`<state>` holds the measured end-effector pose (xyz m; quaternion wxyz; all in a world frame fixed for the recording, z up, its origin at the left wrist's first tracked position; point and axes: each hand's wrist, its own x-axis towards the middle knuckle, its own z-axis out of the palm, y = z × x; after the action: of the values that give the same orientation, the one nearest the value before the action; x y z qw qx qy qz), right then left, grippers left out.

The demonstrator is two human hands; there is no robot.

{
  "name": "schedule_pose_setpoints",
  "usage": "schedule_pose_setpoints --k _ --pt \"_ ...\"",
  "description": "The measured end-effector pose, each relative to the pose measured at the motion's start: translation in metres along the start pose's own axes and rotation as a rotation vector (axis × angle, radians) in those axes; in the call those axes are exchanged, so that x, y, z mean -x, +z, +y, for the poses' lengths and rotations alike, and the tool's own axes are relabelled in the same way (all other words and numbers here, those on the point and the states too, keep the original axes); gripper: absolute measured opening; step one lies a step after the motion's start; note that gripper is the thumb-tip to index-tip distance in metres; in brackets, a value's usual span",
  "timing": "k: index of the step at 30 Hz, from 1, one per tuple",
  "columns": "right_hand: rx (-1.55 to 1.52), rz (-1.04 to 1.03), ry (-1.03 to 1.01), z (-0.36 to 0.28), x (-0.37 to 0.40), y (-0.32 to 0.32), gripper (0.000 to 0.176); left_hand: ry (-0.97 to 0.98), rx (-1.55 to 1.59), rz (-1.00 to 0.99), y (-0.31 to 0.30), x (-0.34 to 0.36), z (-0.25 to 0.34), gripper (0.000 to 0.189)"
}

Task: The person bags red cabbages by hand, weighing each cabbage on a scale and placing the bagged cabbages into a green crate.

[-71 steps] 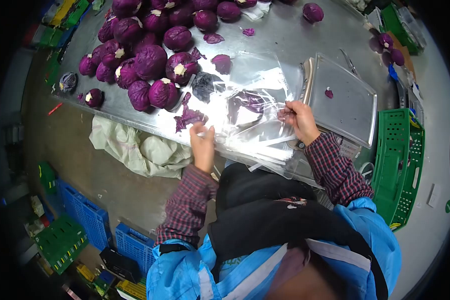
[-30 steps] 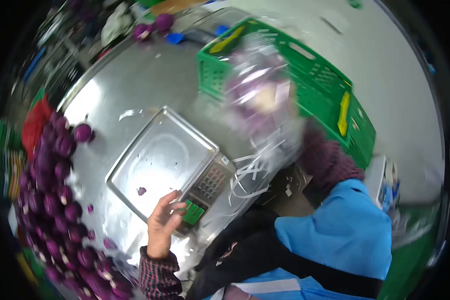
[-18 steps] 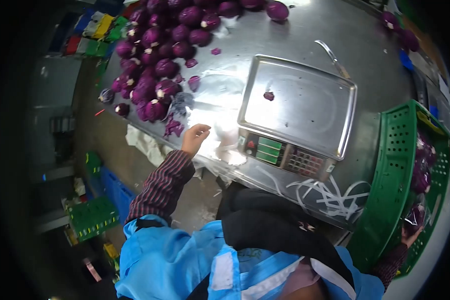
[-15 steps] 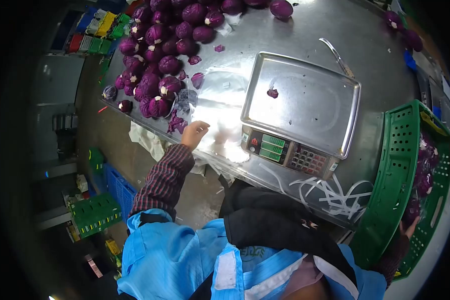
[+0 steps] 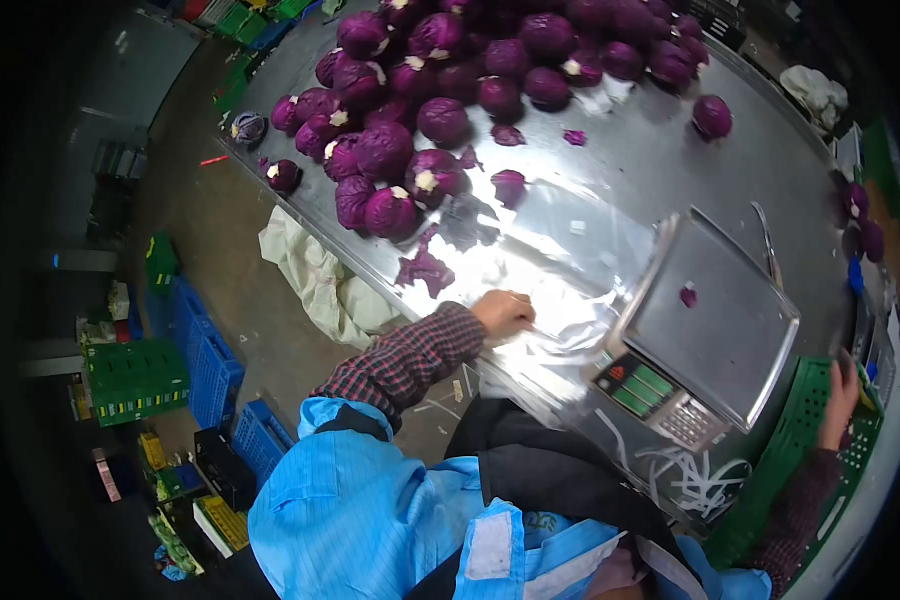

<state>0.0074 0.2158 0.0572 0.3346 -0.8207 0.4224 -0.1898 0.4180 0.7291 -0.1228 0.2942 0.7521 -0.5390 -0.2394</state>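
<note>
My left hand (image 5: 505,315) is at the table's near edge with fingers curled on a clear plastic bag (image 5: 585,240) from the shiny flat sheets there. Torn purple leaves (image 5: 426,270) lie just beyond it. On the far right my right hand (image 5: 838,400) is raised at the green crate (image 5: 805,415), fingers stretched out, and nothing shows in it. A scale (image 5: 715,315) stands between my hands, a small leaf scrap (image 5: 688,297) on its steel pan. Many red cabbages (image 5: 385,150) are heaped at the table's far left.
A knife (image 5: 767,240) lies behind the scale. White strips (image 5: 700,480) are tangled at the table's front edge. A pale sack (image 5: 320,275) hangs by the left edge, with blue crates (image 5: 205,350) on the floor. A lone cabbage (image 5: 712,117) sits farther back.
My left hand has shifted right along the edge onto the plastic bags, and its fingers have curled in. My right hand has come up out of the green crate. The view has turned left.
</note>
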Motion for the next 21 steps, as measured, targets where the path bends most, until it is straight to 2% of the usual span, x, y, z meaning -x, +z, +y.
schedule_pose_setpoints --k 1,2,3,5,6,7,9,10,12,15,16,18,19,20,21 --pt "-0.012 -0.013 -0.051 -0.040 -0.007 0.055 0.038 0.038 0.033 0.024 -0.001 -0.001 -0.005 0.013" --pt "0.001 -0.086 -0.187 -0.107 -0.001 0.115 0.039 0.084 0.027 0.061 -0.003 -0.002 -0.010 0.013" --pt "0.018 -0.203 -0.280 -0.195 0.012 0.170 0.043 0.070 0.048 0.032 -0.015 -0.004 -0.010 0.016" --pt "-0.340 -0.579 -0.225 -0.280 0.013 0.280 0.051 0.036 0.142 0.015 -0.017 0.005 -0.010 0.019" --pt "-0.244 -0.658 -0.329 -0.326 0.012 0.333 0.058 0.040 0.191 0.027 -0.017 0.006 -0.015 0.019" --pt "-0.287 -0.740 -0.394 -0.365 0.010 0.386 0.067 0.071 0.220 0.056 -0.022 0.010 -0.014 0.017" --pt "-0.426 -0.753 -0.527 -0.435 0.004 0.491 0.086 0.059 0.260 0.103 -0.026 0.017 -0.019 0.016" --pt "-0.429 -0.685 -0.557 -0.462 -0.002 0.542 0.096 0.035 0.294 0.122 -0.026 0.021 -0.021 0.016" --pt "-0.316 -0.621 -0.419 -0.502 -0.003 0.617 0.106 0.019 0.348 0.176 -0.024 0.028 -0.026 0.016" --pt "0.054 -0.642 -0.382 -0.534 0.003 0.658 0.100 -0.018 0.358 0.258 -0.025 0.040 -0.030 0.017" --pt "0.063 -0.646 -0.383 -0.532 -0.002 0.667 0.100 -0.038 0.317 0.291 -0.025 0.042 -0.030 0.018" --pt "-0.085 -0.712 -0.455 -0.520 -0.018 0.677 0.103 -0.038 0.408 0.273 -0.025 0.043 -0.031 0.018" --pt "-0.284 -0.808 -0.352 -0.515 -0.025 0.677 0.097 -0.048 0.455 0.236 -0.025 0.044 -0.031 0.017" --pt "-0.550 -0.942 -0.146 -0.510 -0.032 0.676 0.087 -0.056 0.494 0.195 -0.027 0.044 -0.031 0.016" --pt "-0.679 -0.990 -0.048 -0.506 -0.036 0.672 0.081 -0.034 0.510 0.183 -0.028 0.044 -0.032 0.016"
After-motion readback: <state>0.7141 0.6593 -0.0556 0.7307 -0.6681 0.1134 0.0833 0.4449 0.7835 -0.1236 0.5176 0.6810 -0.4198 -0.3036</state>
